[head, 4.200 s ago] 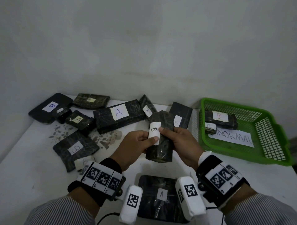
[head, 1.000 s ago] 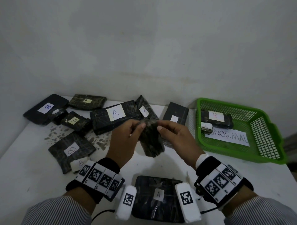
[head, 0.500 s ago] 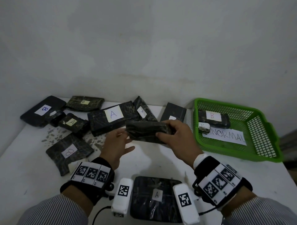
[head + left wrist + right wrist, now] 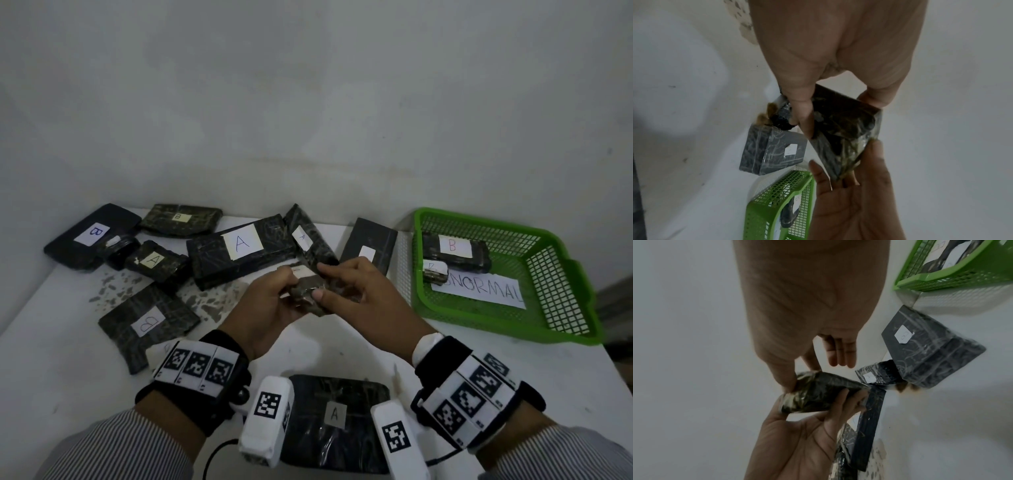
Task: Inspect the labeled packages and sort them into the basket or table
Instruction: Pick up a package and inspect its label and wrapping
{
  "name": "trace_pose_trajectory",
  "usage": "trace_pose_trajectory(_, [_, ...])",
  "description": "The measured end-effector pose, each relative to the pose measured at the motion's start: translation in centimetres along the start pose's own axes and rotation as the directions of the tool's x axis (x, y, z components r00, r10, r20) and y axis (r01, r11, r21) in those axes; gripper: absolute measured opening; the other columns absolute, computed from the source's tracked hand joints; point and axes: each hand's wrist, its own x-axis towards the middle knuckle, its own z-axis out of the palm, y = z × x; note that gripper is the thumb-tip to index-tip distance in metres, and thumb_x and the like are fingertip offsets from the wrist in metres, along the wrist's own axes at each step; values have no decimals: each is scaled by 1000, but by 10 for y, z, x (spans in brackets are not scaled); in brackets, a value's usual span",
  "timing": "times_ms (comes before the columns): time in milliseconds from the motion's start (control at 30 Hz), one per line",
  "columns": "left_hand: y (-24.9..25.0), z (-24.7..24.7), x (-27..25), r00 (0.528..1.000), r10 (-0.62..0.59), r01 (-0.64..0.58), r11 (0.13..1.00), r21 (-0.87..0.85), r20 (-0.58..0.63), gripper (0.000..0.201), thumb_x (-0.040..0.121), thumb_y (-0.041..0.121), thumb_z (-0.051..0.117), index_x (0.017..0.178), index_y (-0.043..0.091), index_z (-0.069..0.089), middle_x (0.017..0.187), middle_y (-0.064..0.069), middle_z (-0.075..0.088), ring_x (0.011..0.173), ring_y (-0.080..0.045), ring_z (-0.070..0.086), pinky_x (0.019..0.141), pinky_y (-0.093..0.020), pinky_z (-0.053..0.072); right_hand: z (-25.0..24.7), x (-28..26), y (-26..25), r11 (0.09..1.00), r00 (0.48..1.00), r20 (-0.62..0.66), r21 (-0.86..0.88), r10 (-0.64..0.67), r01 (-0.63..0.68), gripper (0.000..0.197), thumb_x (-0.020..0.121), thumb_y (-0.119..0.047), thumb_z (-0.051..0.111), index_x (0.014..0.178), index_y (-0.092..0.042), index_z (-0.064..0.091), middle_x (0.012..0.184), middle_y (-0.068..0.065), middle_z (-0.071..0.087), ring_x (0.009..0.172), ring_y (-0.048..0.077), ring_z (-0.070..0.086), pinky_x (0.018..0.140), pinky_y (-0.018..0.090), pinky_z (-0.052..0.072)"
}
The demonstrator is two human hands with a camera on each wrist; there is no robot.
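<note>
I hold a small dark wrapped package (image 4: 310, 294) over the middle of the white table (image 4: 51, 359). My left hand (image 4: 277, 291) grips its left end and my right hand (image 4: 346, 284) pinches its right end between thumb and fingers. A white label (image 4: 305, 272) shows on its top edge; its letter is hidden. The left wrist view shows the package (image 4: 844, 129) between my left thumb and fingers. In the right wrist view my right thumb presses on the package (image 4: 822, 394). The green basket (image 4: 561, 329) stands to the right, apart from both hands.
The basket holds a B package (image 4: 455, 251), a smaller package (image 4: 435, 270) and a paper sign (image 4: 479, 291). Several labeled packages lie behind and left of my hands, among them a large A (image 4: 239, 250) and a B (image 4: 147, 322). Another A package (image 4: 335, 418) lies near the front edge.
Half a second ago my right hand held the package lengthwise with my left hand open below. Now both hands grip it, and it is turned so a white label faces up.
</note>
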Motion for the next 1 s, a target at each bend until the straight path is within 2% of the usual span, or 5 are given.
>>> trace_pose_trajectory(200, [3, -2, -1, 1000, 8, -8, 1000, -10, 4, 40, 95, 11, 44, 124, -14, 55, 107, -24, 66, 86, -24, 68, 70, -35, 61, 6, 0, 3, 992, 993, 49, -57, -108, 111, 40, 96, -29, 72, 135, -20, 70, 105, 2, 53, 88, 5, 54, 77, 12, 45])
trace_pose_trajectory(367, [-1, -8, 5, 997, -5, 8, 999, 35, -74, 40, 99, 12, 60, 138, 9, 54, 131, -20, 67, 105, -29, 70, 67, -36, 60, 4, -2, 9, 994, 992, 78, -41, -95, 99, 44, 86, -22, 83, 129, -22, 72, 115, 0, 51, 100, -2, 53, 86, 8, 45])
trace_pose_trajectory(600, [-12, 9, 5, 991, 43, -36, 998, 53, -131, 66, 91, -2, 67, 142, 29, 39, 116, -14, 71, 104, -29, 71, 70, -38, 62, -4, -8, 25, 996, 996, -10, -11, 84, -84, 40, 86, -49, 78, 117, -32, 61, 116, -5, 61, 101, 10, 65, 90, 34, 57])
trace_pose_trajectory(800, [-36, 56, 11, 999, -23, 29, 990, 136, -43, 33, 99, 8, 60, 132, 10, 56, 122, -21, 71, 97, -27, 73, 63, -33, 59, -34, -21, 33, 979, 979, 24, 14, 203, -204, 62, 71, -40, 94, 121, -23, 60, 105, -5, 72, 87, 11, 73, 76, 33, 63])
trace_pose_trajectory(1000, [-52, 104, 33, 980, -181, 139, 920, 367, 82, 24, 98, 24, 63, 118, 12, 68, 121, -15, 71, 116, -31, 65, 98, -45, 55, -101, -35, 69, 926, 960, -38, -258, 276, -277, 58, 76, -18, 85, 129, -15, 63, 114, 6, 65, 99, 24, 66, 79, 33, 52])
